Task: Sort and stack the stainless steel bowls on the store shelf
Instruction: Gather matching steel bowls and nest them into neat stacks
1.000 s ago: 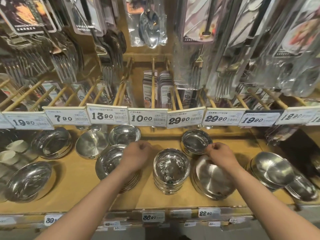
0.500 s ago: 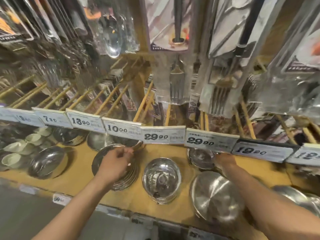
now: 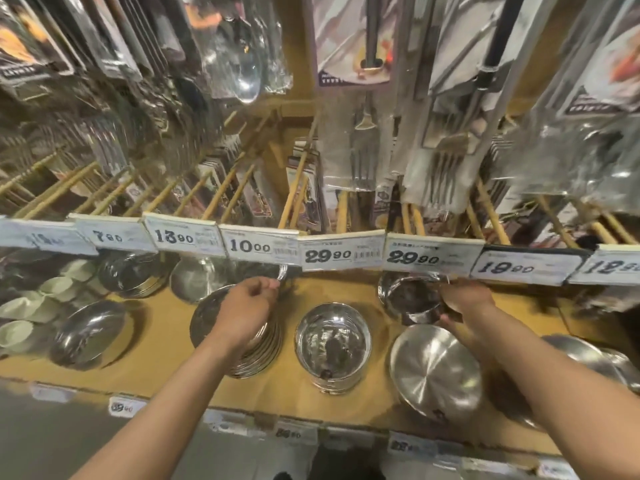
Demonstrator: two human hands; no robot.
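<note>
We see polished steel bowls (image 3: 332,344), mirror-glossy w/ reflections; the pan-like dish (image 3: 434,370) near right looks brushed, more satin. Shelf (image 3: 162,334) is matt yellowish wood. Price tags (image 3: 341,253) are paper, slightly shiny. Far rods (image 3: 239,178) are bare wood; cutlery packs (image 3: 239,46) glossy clear plastic.

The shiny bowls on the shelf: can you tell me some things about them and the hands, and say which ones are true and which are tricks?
1. The right hand grips a deep bowl by its rim. True.
2. The left hand is flat on the shelf. False: it is above a stack of shallow bowls, pinching the rim of a bowl behind them.
3. A stack of deep bowls stands between the two hands. True.
4. The price tag above the left hand reads 50.00. False: it reads 10.00.
5. Small pale cups sit at the far left. True.
</note>
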